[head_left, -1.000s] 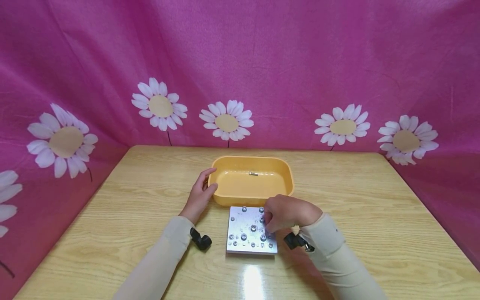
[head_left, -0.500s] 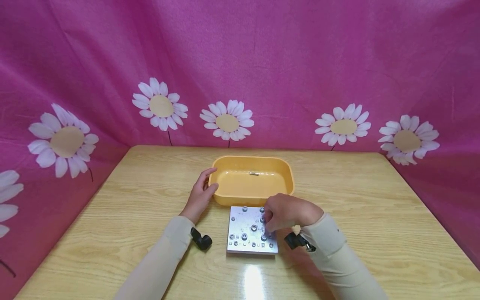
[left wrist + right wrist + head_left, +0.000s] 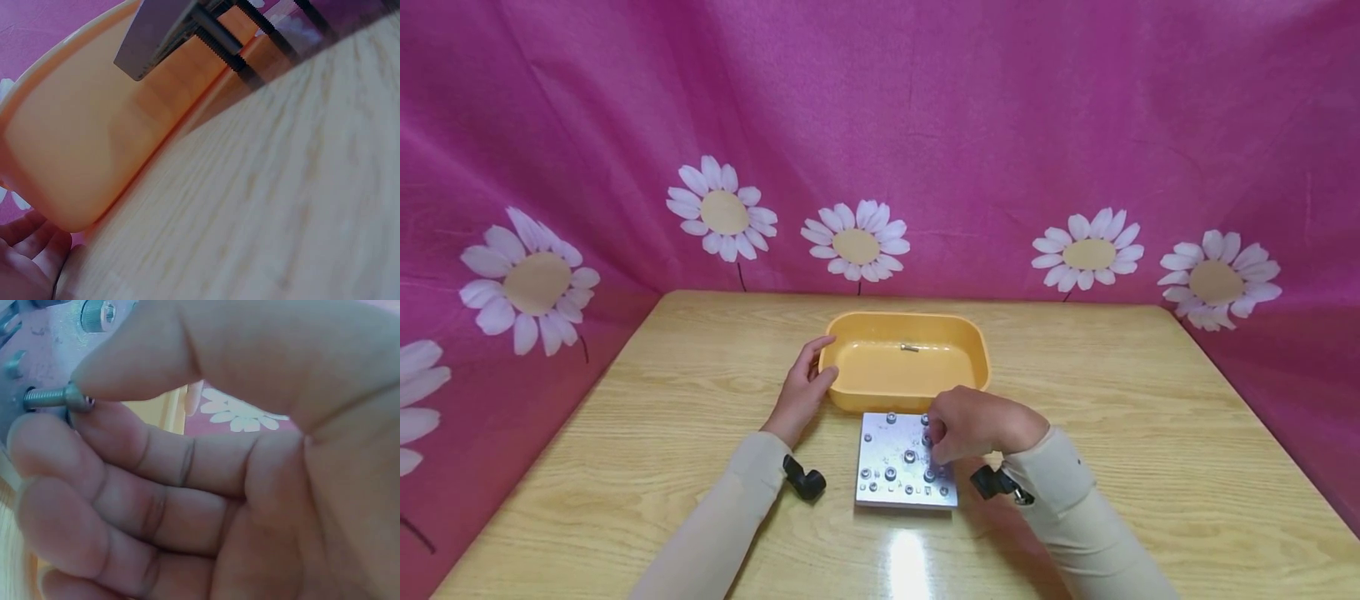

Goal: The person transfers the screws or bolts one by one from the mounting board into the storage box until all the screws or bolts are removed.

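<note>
Between thumb and forefinger, my right hand point(image 3: 981, 422) pinches a small socket-head screw point(image 3: 53, 398) by its head. The screw's threaded end is at a hole in the metal plate point(image 3: 880, 442), with much of the thread still outside the plate. Several other screws stand in the plate's face, and in the left wrist view their threaded ends point(image 3: 219, 47) stick out below it. My left hand point(image 3: 801, 396) grips the left end of the yellow tub point(image 3: 898, 402), its thumb and forefinger at the rim. In the head view the right hand hides the pinched screw.
One loose screw point(image 3: 909, 347) lies on the tub's floor. Tub and plate are close together on the wooden table point(image 3: 1112, 417), the plate nearer to me. A pink curtain point(image 3: 970, 150) with daisies hangs behind the table and along its sides.
</note>
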{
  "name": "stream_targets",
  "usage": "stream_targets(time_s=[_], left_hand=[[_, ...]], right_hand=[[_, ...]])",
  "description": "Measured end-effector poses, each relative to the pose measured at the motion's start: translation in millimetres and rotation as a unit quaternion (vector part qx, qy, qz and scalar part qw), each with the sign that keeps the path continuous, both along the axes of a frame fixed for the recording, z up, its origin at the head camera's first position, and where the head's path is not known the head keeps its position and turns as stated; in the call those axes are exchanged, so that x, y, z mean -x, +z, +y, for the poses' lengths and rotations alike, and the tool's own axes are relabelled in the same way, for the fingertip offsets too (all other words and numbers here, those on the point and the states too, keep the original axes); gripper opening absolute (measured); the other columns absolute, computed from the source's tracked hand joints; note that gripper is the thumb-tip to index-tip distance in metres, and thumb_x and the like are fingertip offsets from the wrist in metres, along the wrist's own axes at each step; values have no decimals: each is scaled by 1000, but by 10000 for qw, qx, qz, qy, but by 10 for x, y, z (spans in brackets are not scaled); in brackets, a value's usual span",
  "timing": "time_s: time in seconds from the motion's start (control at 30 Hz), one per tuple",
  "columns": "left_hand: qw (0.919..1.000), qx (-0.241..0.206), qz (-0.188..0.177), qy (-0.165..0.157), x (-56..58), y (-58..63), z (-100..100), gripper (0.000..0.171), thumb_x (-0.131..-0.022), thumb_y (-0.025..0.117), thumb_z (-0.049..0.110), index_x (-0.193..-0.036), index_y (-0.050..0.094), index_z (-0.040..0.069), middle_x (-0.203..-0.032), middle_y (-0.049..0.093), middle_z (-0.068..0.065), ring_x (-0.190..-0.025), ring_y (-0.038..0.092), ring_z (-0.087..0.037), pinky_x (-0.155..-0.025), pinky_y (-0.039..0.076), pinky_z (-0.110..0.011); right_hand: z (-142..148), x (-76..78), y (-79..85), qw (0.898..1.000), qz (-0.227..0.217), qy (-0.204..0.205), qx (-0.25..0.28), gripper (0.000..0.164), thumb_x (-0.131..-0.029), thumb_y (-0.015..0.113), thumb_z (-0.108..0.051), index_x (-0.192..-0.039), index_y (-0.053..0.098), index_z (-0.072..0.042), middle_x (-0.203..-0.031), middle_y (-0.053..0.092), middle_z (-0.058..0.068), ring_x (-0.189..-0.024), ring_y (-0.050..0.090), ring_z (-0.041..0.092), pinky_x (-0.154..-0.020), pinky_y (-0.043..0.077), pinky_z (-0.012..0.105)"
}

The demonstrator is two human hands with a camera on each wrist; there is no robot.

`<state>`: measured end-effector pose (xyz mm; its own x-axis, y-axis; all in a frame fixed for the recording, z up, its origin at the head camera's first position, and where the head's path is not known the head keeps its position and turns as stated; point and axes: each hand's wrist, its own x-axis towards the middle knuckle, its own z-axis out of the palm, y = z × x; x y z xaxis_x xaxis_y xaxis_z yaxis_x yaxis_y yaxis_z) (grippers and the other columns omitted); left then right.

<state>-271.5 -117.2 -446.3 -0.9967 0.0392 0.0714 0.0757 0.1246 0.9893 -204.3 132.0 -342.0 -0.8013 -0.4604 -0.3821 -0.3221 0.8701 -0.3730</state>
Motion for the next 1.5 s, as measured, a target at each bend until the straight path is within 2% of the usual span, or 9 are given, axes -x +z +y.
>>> stream_targets(time_s=[0.17,0.4,0.7,1.03,1.33,1.5], left_hand=[[10000,30,2,27,-6,7,6,46,-94,55,17,-138,46,27,-153,31,4,-140,29,-17,-114,25,-31],[10000,-21,45,9,-1,-4,1,47,-94,54,15,-139,46,24,-151,33,4,-139,31,-17,-113,26,-31],[10000,57,17,30,-10,2,0,45,-94,54,17,-137,47,29,-153,31,4,-141,28,-18,-114,24,-32],[10000,30,23,44,3,-4,0,46,-94,54,16,-138,47,27,-152,32,4,-140,30,-17,-114,25,-31],[9999,-3,83,72,27,-23,2,46,-94,55,14,-138,48,25,-150,35,4,-138,33,-17,-113,26,-31],[9999,42,17,94,24,-21,4,45,-93,55,18,-137,48,29,-151,34,6,-140,30,-16,-114,24,-31]], right_hand=[[9,-11,18,9999,-58,-29,112,15,-78,75,-18,-70,63,-18,-66,56,-2,-63,51,14,-57,39,27],[22,-17,52,9998,-38,75,188,14,-79,75,-17,-71,63,-18,-68,57,-2,-65,52,14,-58,41,28],[53,-32,80,9992,-84,117,369,15,-80,74,-13,-71,63,-17,-67,57,-2,-64,51,14,-57,42,27],[67,-43,104,9979,-74,233,592,14,-80,72,-8,-73,63,-16,-68,58,-2,-64,51,13,-57,42,28],[79,-27,113,9975,43,330,617,12,-81,70,-8,-76,63,-16,-68,57,-2,-64,52,14,-58,43,28],[81,-3,111,9959,138,406,791,11,-82,69,-9,-78,62,-17,-69,56,-2,-66,53,14,-58,44,27]])
